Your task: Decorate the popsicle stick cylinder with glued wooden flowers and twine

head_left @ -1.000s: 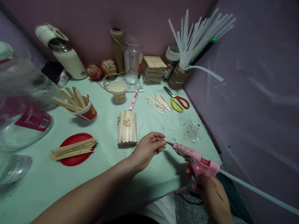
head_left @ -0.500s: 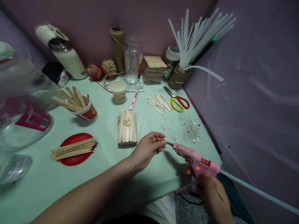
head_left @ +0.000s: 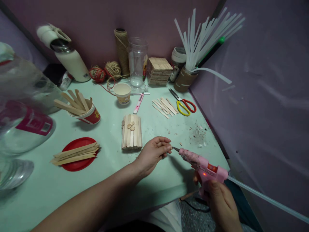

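My right hand (head_left: pixel 220 199) grips a pink hot glue gun (head_left: pixel 205 164) by its handle; an orange light glows on its side and a long clear glue stick (head_left: pixel 265 196) runs out of its back. The dark nozzle points left, at the fingertips of my left hand (head_left: pixel 154 153). Those fingers are pinched together on something tiny and pale, too small to make out. Just left of that hand, a wooden craft-stick piece (head_left: pixel 131 133) with small petal-shaped chips on its face rests on the table.
Scissors (head_left: pixel 183 103), loose thin sticks (head_left: pixel 165 107) and a pink cutter (head_left: pixel 138 103) lie beyond my hands. At left are a red plate (head_left: pixel 79 164) with sticks and a paper cup (head_left: pixel 90 117) of sticks. Bottles, twine and a holder (head_left: pixel 184 80) of glue sticks stand behind.
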`<state>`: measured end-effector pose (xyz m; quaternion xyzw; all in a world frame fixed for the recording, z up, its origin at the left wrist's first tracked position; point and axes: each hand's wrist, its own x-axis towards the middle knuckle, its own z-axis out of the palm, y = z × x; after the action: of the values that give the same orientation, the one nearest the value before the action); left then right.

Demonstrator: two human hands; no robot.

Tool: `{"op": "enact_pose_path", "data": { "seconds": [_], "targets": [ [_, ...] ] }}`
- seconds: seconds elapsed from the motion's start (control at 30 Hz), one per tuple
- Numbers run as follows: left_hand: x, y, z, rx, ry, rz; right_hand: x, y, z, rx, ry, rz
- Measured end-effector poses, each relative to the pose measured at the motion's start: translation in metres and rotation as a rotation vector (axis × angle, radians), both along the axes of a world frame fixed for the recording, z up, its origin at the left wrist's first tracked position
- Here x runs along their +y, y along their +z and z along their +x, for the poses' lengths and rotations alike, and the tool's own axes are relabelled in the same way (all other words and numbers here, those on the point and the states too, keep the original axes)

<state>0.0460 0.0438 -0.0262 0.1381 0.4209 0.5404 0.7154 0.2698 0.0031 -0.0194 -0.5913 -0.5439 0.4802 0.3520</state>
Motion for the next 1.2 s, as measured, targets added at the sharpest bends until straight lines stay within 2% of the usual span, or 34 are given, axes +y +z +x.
{"op": "enact_pose_path", "data": {
  "seconds": [0.2,0.37,0.63,0.83,1.2],
  "targets": [
    [-0.0002,0.0017,-0.0006,0.007,0.0,-0.007,0.0006,0.0008,-0.0001,0.003,0.015,0.0],
    [-0.0005,0.0019,-0.0005,0.013,-0.001,-0.009,-0.0004,0.0028,-0.003,-0.01,-0.03,0.012],
    [-0.0012,0.0016,-0.0005,0.012,-0.002,-0.003,0.0004,0.0019,-0.0008,0.023,0.016,0.012],
    [-0.0007,0.0017,-0.0005,0.014,0.0,-0.011,0.0006,0.0001,-0.0004,-0.003,-0.015,0.033],
    [-0.0005,0.0022,-0.0007,0.006,0.002,-0.005,0.0013,0.0014,0.0013,-0.034,0.021,0.048]
  ]
}}
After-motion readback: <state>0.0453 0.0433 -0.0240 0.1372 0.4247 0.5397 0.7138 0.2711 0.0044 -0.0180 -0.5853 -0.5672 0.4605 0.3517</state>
